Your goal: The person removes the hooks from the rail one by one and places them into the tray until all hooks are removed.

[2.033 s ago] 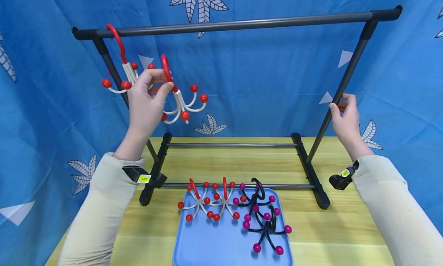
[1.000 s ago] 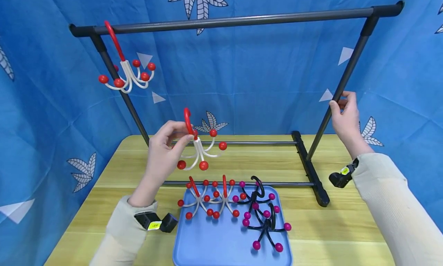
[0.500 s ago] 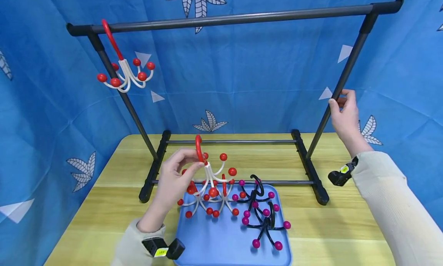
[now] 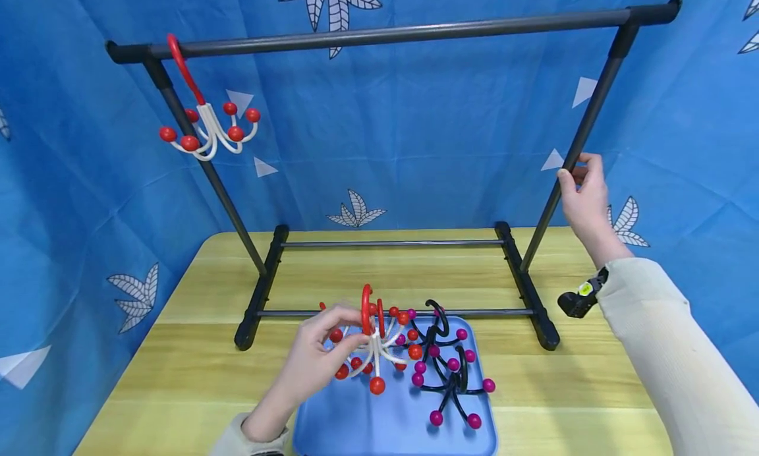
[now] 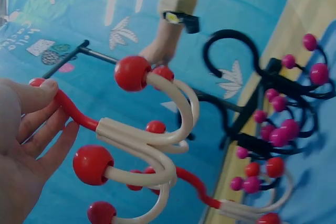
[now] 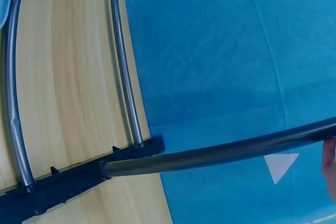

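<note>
My left hand [image 4: 317, 354] pinches the red hook of a white, multi-armed hook hanger [image 4: 376, 342] with red ball tips, held upright low over the blue tray [image 4: 350, 423]. In the left wrist view, the fingers of the left hand [image 5: 31, 140] hold the red neck of this hook hanger [image 5: 126, 132]. My right hand [image 4: 586, 199] grips the right post of the black clothes rack [image 4: 391, 35]. At the edge of the right wrist view only part of the right hand [image 6: 329, 166] shows against the post. A matching red-and-white hanger [image 4: 210, 130] hangs at the bar's left end.
Two black hangers with magenta balls [image 4: 453, 383] lie on the tray's right side. Other red-and-white hangers lie at its back left, partly hidden by the held one. The rack's feet [image 4: 528, 285] stand on the wooden table [image 4: 593, 377]; a blue cloth [image 4: 385, 133] hangs behind.
My left hand has come down and right from near the bar, carrying the red-and-white hanger to just over the tray. My right hand stays on the post.
</note>
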The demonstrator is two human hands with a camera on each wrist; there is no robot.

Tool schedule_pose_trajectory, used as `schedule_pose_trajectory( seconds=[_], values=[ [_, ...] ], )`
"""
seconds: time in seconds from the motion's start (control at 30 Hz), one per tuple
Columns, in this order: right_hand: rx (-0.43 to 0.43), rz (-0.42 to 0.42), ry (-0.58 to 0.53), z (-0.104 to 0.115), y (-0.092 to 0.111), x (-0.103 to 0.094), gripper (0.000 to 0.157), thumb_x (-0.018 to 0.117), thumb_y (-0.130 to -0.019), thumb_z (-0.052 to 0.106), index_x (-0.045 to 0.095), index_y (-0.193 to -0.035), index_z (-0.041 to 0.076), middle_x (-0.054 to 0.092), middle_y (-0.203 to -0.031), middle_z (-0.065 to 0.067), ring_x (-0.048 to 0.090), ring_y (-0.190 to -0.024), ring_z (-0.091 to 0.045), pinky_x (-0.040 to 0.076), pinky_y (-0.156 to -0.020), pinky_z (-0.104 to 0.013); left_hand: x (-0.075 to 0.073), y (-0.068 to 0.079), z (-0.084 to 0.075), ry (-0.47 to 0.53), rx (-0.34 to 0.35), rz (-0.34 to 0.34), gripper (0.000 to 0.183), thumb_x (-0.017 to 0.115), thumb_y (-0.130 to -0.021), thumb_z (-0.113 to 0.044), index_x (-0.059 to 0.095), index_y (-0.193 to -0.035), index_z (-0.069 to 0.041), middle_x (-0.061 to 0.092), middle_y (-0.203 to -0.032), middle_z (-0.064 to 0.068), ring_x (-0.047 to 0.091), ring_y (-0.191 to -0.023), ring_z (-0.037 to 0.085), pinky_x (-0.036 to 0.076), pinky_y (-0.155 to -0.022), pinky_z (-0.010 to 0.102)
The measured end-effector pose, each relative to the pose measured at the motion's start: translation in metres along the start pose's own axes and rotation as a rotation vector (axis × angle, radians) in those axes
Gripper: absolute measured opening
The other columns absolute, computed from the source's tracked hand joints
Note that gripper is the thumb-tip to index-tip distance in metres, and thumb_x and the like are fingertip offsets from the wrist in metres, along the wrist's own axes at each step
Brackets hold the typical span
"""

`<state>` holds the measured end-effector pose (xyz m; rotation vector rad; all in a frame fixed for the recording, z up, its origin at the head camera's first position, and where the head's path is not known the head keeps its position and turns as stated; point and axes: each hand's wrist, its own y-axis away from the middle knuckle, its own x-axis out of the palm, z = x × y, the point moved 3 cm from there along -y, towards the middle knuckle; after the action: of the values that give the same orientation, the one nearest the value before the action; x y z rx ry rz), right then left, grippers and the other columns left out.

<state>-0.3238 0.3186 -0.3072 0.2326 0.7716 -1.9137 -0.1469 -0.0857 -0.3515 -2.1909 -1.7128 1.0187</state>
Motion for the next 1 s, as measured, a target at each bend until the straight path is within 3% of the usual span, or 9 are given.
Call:
schedule_pose_trajectory(
  seconds=[0.23,0.4,0.57,0.9,1.0],
  values=[
    [-0.017,-0.012,-0.011,0.001,0.000,0.000,0.040,0.035,-0.096,0.035,0.030,-0.129,0.013,0.039,-0.096,0.013,0.040,-0.084,-0.004,0.034,-0.074,-0.027,0.013,0.015,0.004,0.062,0.030,0.085,0.018,0.066,-0.081,-0.006,0.064,-0.099,-0.010,0.066,-0.094,0.005,0.059,-0.087,0.012,0.049,-0.068,0.026],
    [-0.010,-0.008,-0.018,0.002,0.000,0.001,0.040,0.036,-0.096,0.035,0.030,-0.130,0.014,0.039,-0.096,0.013,0.041,-0.086,-0.005,0.035,-0.075,-0.027,0.020,0.025,0.011,0.147,-0.045,0.107,0.017,0.065,-0.081,-0.005,0.064,-0.098,-0.009,0.065,-0.091,0.007,0.059,-0.084,0.012,0.051,-0.069,0.027],
    [-0.006,-0.009,-0.016,0.001,0.001,0.002,0.040,0.035,-0.096,0.035,0.031,-0.130,0.014,0.040,-0.097,0.012,0.041,-0.088,-0.007,0.035,-0.075,-0.027,0.027,0.032,0.020,0.273,-0.109,0.137,0.015,0.063,-0.083,-0.007,0.062,-0.098,-0.004,0.063,-0.094,0.012,0.059,-0.090,0.016,0.052,-0.079,0.038],
    [-0.015,-0.012,-0.014,0.000,0.001,0.001,0.038,0.036,-0.096,0.035,0.032,-0.128,0.014,0.040,-0.096,0.012,0.041,-0.087,-0.006,0.035,-0.076,-0.029,0.051,0.041,0.037,0.307,-0.297,0.212,0.017,0.063,-0.084,-0.017,0.062,-0.099,-0.008,0.062,-0.099,0.010,0.060,-0.092,0.012,0.050,-0.084,0.029],
    [-0.016,-0.012,-0.014,0.000,0.001,0.001,0.039,0.036,-0.096,0.035,0.031,-0.128,0.014,0.040,-0.097,0.013,0.041,-0.088,-0.005,0.036,-0.078,-0.032,0.056,0.044,0.043,0.308,-0.298,0.217,0.015,0.063,-0.084,-0.012,0.062,-0.098,-0.007,0.062,-0.099,0.009,0.061,-0.093,0.012,0.051,-0.084,0.031]
  ],
)
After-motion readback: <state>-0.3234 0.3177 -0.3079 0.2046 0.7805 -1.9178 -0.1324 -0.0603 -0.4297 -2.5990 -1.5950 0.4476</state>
